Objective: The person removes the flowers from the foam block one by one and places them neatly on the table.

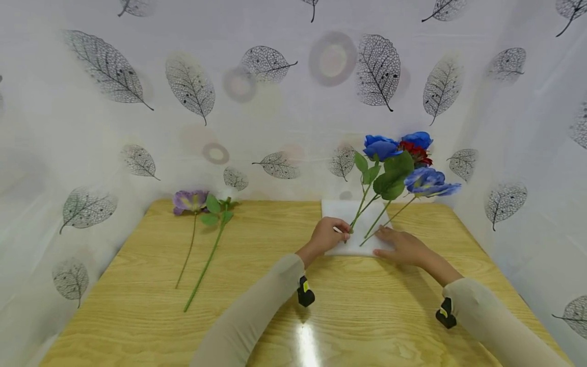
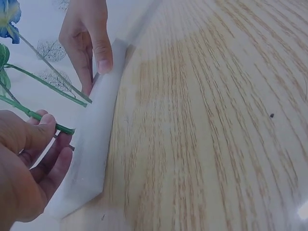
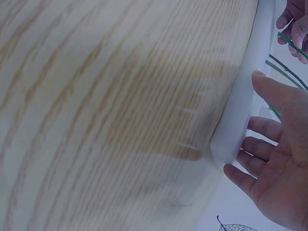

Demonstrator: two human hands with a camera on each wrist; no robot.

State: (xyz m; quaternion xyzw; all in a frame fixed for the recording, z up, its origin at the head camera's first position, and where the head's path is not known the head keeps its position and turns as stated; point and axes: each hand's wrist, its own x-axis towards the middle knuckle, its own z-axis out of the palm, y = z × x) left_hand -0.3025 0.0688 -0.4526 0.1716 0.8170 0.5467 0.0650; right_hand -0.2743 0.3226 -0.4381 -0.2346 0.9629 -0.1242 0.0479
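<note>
A white, soft-looking slab (image 1: 335, 208) lies at the back right of the wooden table. Over it extend artificial flowers: blue roses (image 1: 381, 148), a red flower (image 1: 416, 152) partly hidden behind leaves, and a blue-violet flower (image 1: 430, 182). My left hand (image 1: 326, 236) pinches a green stem (image 2: 65, 129) near its lower end, between thumb and fingers; a thinner stem shows just below it. The right hand (image 1: 403, 247) rests on the slab's right side, fingers loosely extended and thumb at the near edge. Beside it, other stem ends (image 2: 77, 98) reach the slab.
On the table's left lie a purple flower (image 1: 190, 201) on a thin stem and a green leafy stem (image 1: 213, 250). Behind the wooden table (image 1: 275, 229) hangs a pale leaf-patterned curtain (image 1: 284, 117), which also flanks both sides.
</note>
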